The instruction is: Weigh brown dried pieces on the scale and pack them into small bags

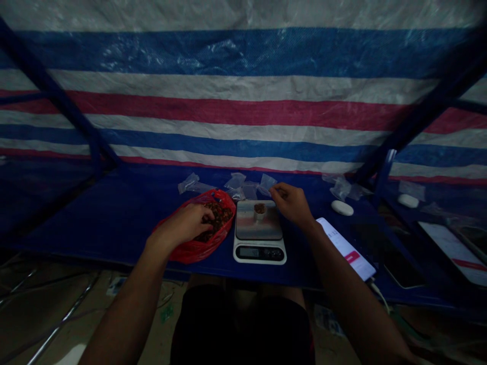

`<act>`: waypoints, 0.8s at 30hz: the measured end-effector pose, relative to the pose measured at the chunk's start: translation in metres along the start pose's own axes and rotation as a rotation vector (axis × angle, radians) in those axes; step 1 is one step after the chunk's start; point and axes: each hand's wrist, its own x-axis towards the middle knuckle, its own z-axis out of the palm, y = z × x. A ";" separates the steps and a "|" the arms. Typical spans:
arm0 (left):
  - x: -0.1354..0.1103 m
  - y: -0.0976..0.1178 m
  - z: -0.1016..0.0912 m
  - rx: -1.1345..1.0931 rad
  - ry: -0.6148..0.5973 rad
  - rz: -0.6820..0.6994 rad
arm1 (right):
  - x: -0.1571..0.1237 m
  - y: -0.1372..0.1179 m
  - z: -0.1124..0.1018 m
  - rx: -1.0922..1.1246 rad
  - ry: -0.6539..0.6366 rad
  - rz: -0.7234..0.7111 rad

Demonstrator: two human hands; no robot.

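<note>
My left hand (pixel 188 223) reaches into a red plastic bag (pixel 192 251), its fingers curled and closed among small dried brown pieces (pixel 220 215). Right of the bag stands a white kitchen scale (pixel 238 256) with a metal plate and a lit display. A small cup (pixel 259 215) filled with the same brown pieces rests on the plate. Beyond the scale's far right corner, my right hand (pixel 292 202) has its thumb and fingers pinched at the edge of a clear plastic bag (pixel 267 182).
Several more clear plastic bags (pixel 236 180) lie behind the scale. To the right are a white oval object (pixel 342 208), a lit phone (pixel 348 248) with a cable, and a dark phone (pixel 403 266). Blue metal posts (pixel 72 106) and a striped tarp (pixel 243 111) bound the blue table (pixel 102 218).
</note>
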 end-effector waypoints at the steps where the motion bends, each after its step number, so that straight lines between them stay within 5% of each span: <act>1: 0.000 0.000 0.000 0.009 0.010 -0.005 | 0.000 0.001 0.000 0.003 0.007 -0.002; 9: -0.004 0.005 -0.006 0.043 0.019 0.022 | 0.001 0.002 0.001 -0.010 0.009 -0.012; 14: 0.001 0.028 -0.016 -0.107 0.117 0.064 | 0.001 0.000 0.000 -0.017 0.004 -0.006; 19: 0.029 0.064 0.001 -0.175 0.280 0.312 | 0.001 0.002 0.001 0.006 0.021 0.004; 24: 0.053 0.084 0.018 -0.244 0.345 0.421 | 0.002 0.002 0.001 0.011 0.030 0.007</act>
